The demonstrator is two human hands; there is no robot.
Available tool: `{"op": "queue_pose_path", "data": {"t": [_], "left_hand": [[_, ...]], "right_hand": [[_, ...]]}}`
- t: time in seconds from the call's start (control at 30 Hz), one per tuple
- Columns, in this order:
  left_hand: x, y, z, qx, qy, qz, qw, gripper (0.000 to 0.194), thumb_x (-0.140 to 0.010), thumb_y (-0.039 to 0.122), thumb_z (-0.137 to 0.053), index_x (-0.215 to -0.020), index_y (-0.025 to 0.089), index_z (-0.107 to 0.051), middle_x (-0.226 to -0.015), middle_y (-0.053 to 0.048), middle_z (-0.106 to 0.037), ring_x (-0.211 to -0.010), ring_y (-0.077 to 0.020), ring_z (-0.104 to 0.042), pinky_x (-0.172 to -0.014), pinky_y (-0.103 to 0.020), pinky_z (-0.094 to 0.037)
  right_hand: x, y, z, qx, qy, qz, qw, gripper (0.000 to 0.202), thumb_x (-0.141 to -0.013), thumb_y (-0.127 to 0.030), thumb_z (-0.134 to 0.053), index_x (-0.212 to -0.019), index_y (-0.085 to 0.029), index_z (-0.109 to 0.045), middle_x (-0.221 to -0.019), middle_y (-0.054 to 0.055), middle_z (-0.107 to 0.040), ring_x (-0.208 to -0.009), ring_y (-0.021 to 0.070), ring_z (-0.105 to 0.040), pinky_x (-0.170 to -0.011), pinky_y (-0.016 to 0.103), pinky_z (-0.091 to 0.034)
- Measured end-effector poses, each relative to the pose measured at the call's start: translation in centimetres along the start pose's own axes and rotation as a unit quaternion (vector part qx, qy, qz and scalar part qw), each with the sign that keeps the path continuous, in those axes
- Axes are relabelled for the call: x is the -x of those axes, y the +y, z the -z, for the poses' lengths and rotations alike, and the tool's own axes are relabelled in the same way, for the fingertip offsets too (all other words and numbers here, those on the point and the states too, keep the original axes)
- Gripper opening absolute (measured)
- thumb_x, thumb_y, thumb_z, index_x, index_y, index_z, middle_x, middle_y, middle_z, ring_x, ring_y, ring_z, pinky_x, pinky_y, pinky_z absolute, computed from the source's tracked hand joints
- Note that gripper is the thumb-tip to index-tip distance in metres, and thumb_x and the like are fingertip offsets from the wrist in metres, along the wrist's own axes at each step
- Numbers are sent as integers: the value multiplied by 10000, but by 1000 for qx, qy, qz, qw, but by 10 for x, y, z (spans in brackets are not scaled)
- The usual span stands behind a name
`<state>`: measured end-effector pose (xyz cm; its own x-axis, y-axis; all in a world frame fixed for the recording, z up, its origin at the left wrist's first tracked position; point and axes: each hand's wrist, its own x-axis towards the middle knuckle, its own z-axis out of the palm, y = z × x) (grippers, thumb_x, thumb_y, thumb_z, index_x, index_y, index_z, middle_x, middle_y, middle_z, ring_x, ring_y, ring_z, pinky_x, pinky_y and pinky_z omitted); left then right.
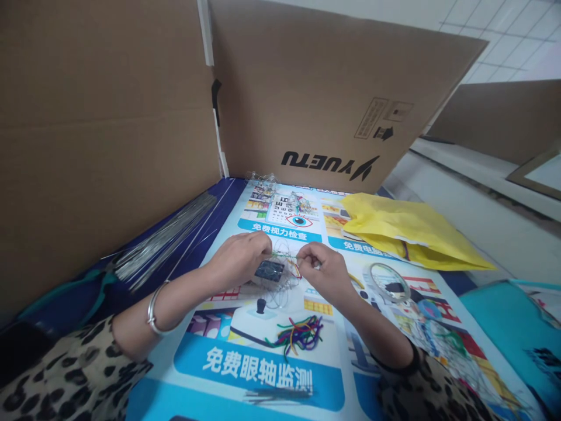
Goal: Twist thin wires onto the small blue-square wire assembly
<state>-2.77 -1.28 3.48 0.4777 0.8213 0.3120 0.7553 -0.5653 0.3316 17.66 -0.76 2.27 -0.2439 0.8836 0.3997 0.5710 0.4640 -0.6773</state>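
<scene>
A small dark block [269,271] sits in the middle of the printed poster [263,374] that covers the table. Thin clear wire loops [280,292] curl around the block and spread a little below it.

The left hand [239,257] comes in from the left side and rests just left of the block, touching it. Its fingers are bent and pinched on the thin wire at the top edge of the block. The wrist wears a silver bangle [153,310], and the arm lies low over the poster with a spotted sleeve further back.

The right hand [322,269] comes in from the right side and sits just right of the block. Its thumb and first finger are squeezed together on the other end of the same thin wire, near a small red and yellow bit. The wire is pulled straight between the two hands, just above the block.

Below the block lies a bunch of colored strings [300,334]. Far left of the block lies a bundle of long silver rods [166,240], with teal pliers [94,289] beside them. To the right of the block sits a round clear lid [388,280]. Further up and right lies a yellow bag [412,231]. Behind it all stands a big cardboard wall [315,76].
</scene>
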Motion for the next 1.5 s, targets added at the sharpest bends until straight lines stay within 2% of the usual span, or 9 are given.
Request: {"op": "queue_pose_path", "data": {"t": [0.17,0.5,0.87,0.97,1.1,1.2,1.3,1.4,1.5], "left_hand": [[-1,4,4,45,-14,39,998,163,-759,55,-398,-786,176,-504,-837,-29,-605,-768,-161,-564,-687,-285,-425],[2,11,4,101,38,32,994,92,-793,108,-439,-761,175,-492,-773,-10,-579,-743,-143,-537,-666,-266,-401],[6,28,-8,326,-11,121,938,45,-800,207,-525,-772,172,-529,-640,16,-628,-601,-116,-600,-575,-230,-452],[8,28,-10,327,-19,115,938,45,-803,206,-527,-783,168,-539,-663,8,-637,-622,-117,-604,-586,-231,-462],[8,28,-8,323,-20,110,940,86,-811,248,-538,-805,162,-543,-665,3,-630,-608,-117,-595,-582,-235,-464],[9,30,-4,318,-5,116,941,128,-814,285,-548,-817,157,-540,-667,0,-619,-602,-118,-587,-574,-235,-464],[12,33,-1,312,28,119,942,160,-819,313,-550,-838,154,-544,-693,-4,-614,-614,-120,-591,-575,-235,-466],[19,37,2,297,86,107,945,148,-830,301,-546,-868,157,-550,-733,-1,-607,-620,-110,-591,-597,-236,-471],[29,44,3,259,123,80,955,95,-842,258,-532,-864,167,-553,-739,9,-598,-591,-89,-568,-603,-230,-463]], "right_hand": [[-2,5,2,-1,5,2,1000,92,-668,-130,-531,-661,-194,-596,-565,-30,-561,-520,105,-496,-495,215,-401],[-7,3,0,-156,-70,-107,979,22,-736,-209,-542,-745,-190,-545,-586,-57,-541,-453,78,-530,-430,191,-414],[-21,10,-12,-178,-115,-49,976,31,-749,-190,-533,-744,-172,-558,-692,-20,-616,-638,109,-609,-619,245,-471],[-21,12,-12,-157,-106,-28,981,33,-750,-186,-538,-752,-173,-569,-709,-15,-621,-656,108,-588,-630,243,-462],[-18,18,-3,-130,-35,-19,991,59,-748,-194,-552,-787,-169,-589,-757,0,-627,-699,112,-569,-652,246,-450],[-13,19,8,-107,20,-35,993,58,-744,-201,-568,-790,-175,-593,-740,-9,-616,-669,107,-548,-631,241,-440],[-6,17,20,-89,26,-54,994,45,-745,-209,-580,-724,-169,-582,-649,-27,-574,-576,86,-494,-543,215,-402],[7,12,31,-77,-63,-56,993,100,-746,-246,-602,-690,-164,-587,-609,-32,-561,-543,78,-478,-503,202,-376],[20,7,43,-37,-248,8,968,59,-732,-211,-619,-689,-172,-621,-630,-34,-598,-565,78,-518,-528,193,-392]]}}
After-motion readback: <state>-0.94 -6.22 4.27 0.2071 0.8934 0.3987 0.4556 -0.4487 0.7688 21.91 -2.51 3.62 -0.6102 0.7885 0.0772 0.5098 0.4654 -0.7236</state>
